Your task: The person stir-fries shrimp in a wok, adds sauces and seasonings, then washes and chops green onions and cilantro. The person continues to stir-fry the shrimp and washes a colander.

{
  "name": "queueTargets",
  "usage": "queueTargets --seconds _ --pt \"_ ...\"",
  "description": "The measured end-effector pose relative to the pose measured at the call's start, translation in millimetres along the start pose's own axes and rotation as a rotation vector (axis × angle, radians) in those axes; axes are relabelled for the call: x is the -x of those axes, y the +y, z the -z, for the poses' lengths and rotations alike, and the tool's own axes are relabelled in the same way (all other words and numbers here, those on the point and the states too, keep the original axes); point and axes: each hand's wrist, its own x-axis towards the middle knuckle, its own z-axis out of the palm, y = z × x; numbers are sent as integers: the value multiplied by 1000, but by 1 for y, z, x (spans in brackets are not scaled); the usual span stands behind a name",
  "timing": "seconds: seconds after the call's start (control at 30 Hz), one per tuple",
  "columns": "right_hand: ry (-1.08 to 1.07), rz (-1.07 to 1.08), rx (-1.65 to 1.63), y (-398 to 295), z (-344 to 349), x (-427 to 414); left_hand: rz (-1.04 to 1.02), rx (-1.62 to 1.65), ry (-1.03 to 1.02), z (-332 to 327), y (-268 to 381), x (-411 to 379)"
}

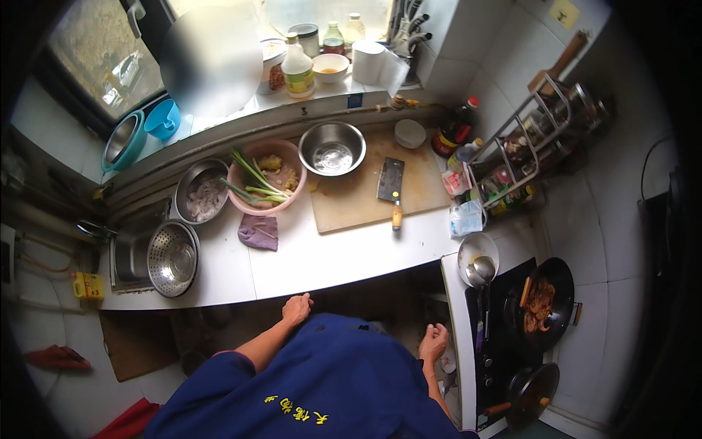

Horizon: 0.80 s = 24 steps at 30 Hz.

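Observation:
My left hand (296, 309) hangs at the counter's front edge, fingers curled in and nothing seen in it. Close to the stove-side counter, my right hand (434, 342) is loosely curled, with nothing visible in it. Before me a cleaver (391, 181) with a wooden handle lies on a cutting board (351, 215). A steel bowl (331, 171) stands at the board's back left. Left of it, a pink basin (235, 198) holds scallions (258, 178) and ginger-like pieces. A purple cloth (259, 232) lies in front of the basin.
Steel colander (159, 262) sits beside the sink (130, 249); a steel bowl (184, 211) holds pale sliced food. On the right stove, a wok (565, 296) contains browned food. A lidded pan (533, 396), a bowl with ladles (470, 244) and a spice rack (507, 145) stand nearby.

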Motion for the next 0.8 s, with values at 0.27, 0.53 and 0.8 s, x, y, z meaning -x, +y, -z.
queueTargets --seconds 0.27,0.53,0.8 --pt "-492 16 -330 -137 -104 -9 185 32 61 74 -102 20" --pt "-1002 125 -447 -270 -243 -21 522 944 581 70 -222 113" --pt "-830 -274 -554 -408 -311 -104 772 1032 653 -33 -301 201"
